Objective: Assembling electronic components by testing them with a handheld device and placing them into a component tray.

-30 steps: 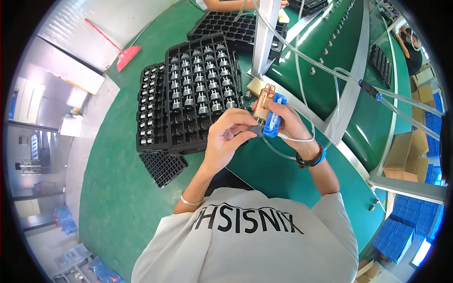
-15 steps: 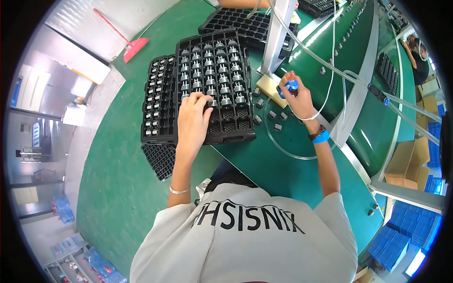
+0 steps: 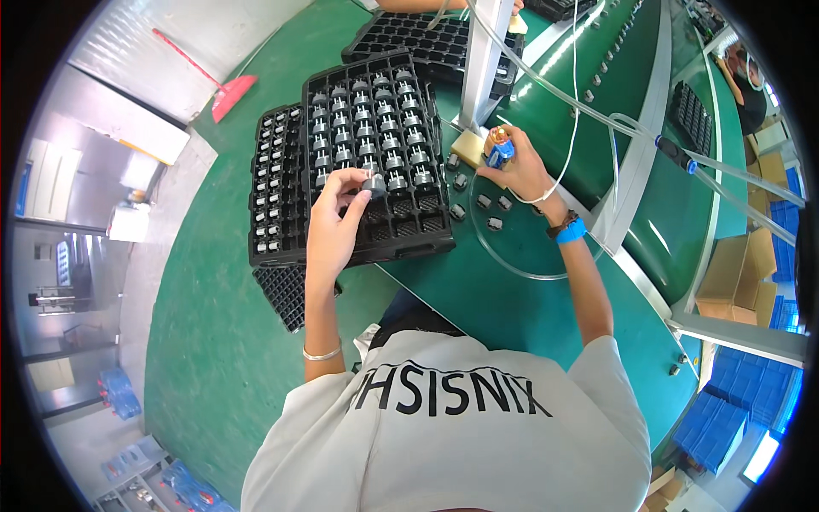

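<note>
My left hand point(image 3: 331, 232) pinches a black plug piece with metal pins point(image 3: 373, 184) between thumb and fingers, just over the front rows of a black compartment tray point(image 3: 401, 248). Similar pinned pieces stand upright in the tray's farther pockets, while several pockets nearest me hold none. To the right, my right hand point(image 3: 529, 175) is closed round a small blue object with an orange-brown end point(image 3: 500, 154); its kind I cannot make out. It is beside a pale yellow block point(image 3: 467, 147). Several loose small dark pieces point(image 3: 494, 224) lie on the green table near that hand.
Another filled black tray point(image 3: 253, 205) lies along the left, and more trays point(image 3: 363, 47) are at the back. A white metal post point(image 3: 479, 72) and clear tubing point(image 3: 529, 275) stand near my right hand. Beyond runs a green conveyor point(image 3: 644, 235). A co-worker's arm point(image 3: 418, 5) shows at the top.
My left hand has come up slightly from the tray, with a plug piece now visible in its fingers. My right hand has turned and shifted slightly left, tilting the blue object.
</note>
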Demonstrator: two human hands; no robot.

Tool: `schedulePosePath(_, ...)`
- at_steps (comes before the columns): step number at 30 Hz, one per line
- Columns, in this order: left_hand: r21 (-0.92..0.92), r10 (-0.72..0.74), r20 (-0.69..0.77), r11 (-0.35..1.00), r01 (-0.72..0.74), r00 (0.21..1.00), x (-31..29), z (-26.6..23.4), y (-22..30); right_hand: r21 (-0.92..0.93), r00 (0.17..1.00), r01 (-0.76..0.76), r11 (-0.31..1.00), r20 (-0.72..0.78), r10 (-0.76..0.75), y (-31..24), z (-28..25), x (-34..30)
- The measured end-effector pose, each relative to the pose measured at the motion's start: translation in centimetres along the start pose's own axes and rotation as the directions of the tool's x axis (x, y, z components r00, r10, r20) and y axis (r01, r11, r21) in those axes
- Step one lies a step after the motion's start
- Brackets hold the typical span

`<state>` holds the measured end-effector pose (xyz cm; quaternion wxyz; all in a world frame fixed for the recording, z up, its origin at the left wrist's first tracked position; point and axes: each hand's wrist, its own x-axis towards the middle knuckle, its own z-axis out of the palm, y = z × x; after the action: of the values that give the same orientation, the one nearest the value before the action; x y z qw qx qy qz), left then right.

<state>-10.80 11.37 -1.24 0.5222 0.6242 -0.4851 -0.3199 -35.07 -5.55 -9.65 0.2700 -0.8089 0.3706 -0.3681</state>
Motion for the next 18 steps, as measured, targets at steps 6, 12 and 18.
schedulePosePath(6,-0.412,-0.01,0.099,0.91,0.05,0.995,-0.5,0.1,0.3,0.26,0.984,-0.172,0.95,0.005,0.177,3.0,0.7,0.6)
schedulePosePath(12,-0.482,-0.021,-0.012,0.876,0.013,1.0,-1.9,-0.8,0.8,-0.372,0.899,-0.299,0.879,-0.419,0.129,7.4,-4.2,2.1)
schedulePosePath(18,-0.488,0.032,0.013,0.873,-0.021,0.999,-1.9,0.9,1.4,-0.446,0.852,-0.42,0.79,-0.494,0.174,10.1,-5.8,2.0)
